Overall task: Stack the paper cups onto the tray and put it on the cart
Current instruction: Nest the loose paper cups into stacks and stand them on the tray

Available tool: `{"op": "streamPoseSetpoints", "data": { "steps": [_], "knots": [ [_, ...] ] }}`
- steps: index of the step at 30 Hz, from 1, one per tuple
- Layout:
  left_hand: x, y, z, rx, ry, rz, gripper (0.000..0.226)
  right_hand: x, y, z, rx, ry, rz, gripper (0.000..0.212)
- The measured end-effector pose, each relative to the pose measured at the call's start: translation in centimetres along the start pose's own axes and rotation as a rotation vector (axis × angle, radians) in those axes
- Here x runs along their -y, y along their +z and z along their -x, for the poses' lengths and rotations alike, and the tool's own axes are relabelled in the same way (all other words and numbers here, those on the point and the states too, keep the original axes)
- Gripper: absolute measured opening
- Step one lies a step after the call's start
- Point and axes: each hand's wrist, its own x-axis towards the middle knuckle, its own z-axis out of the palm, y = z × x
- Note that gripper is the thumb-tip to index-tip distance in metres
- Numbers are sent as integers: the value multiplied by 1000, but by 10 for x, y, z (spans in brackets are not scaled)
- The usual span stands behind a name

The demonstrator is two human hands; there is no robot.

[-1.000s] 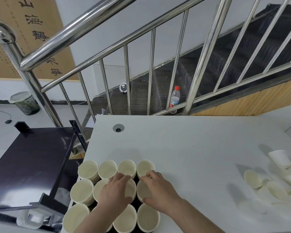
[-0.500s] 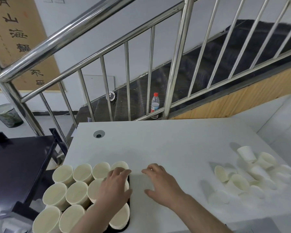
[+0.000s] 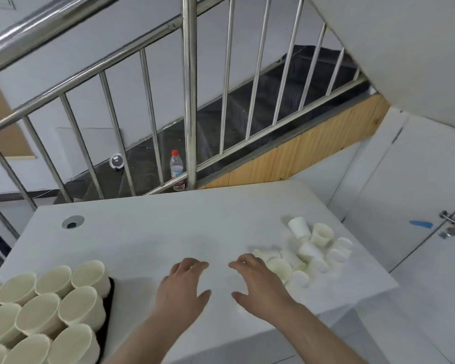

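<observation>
Several cream paper cups (image 3: 79,306) stand upright, packed together on a black tray (image 3: 110,300) at the table's near left. A loose pile of paper cups (image 3: 310,253) lies tumbled on the table's right side. My left hand (image 3: 181,287) hovers over bare table in the middle, fingers relaxed, holding nothing. My right hand (image 3: 258,282) is beside it, fingers spread and empty, its fingertips close to the nearest cup of the pile (image 3: 280,267). The cart is out of view.
The white table (image 3: 168,232) has a cable hole (image 3: 72,222) at its far left. A steel stair railing (image 3: 189,101) rises behind it, with a water bottle (image 3: 176,169) on the stairs. A white door with a handle (image 3: 452,224) is at the right.
Both hands left the cups on the tray and moved right across the table toward the loose pile. The view swung right, so the tray now sits at the lower left.
</observation>
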Motion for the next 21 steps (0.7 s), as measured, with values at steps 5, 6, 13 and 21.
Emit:
{"op": "streamPoseSetpoints", "data": {
  "steps": [5, 6, 13, 21],
  "knots": [
    [-38, 21, -15, 38, 39, 24, 54, -44, -8, 12, -7, 56, -16, 60],
    [-44, 25, -20, 43, 43, 29, 53, -54, -10, 13, -12, 66, -17, 60],
    [-83, 61, -80, 102, 97, 70, 51, -124, -24, 8, -19, 181, -18, 58],
    [-111, 103, -174, 164, 107, 146, 51, -213, -43, -33, 54, 337, 44, 58]
  ]
}}
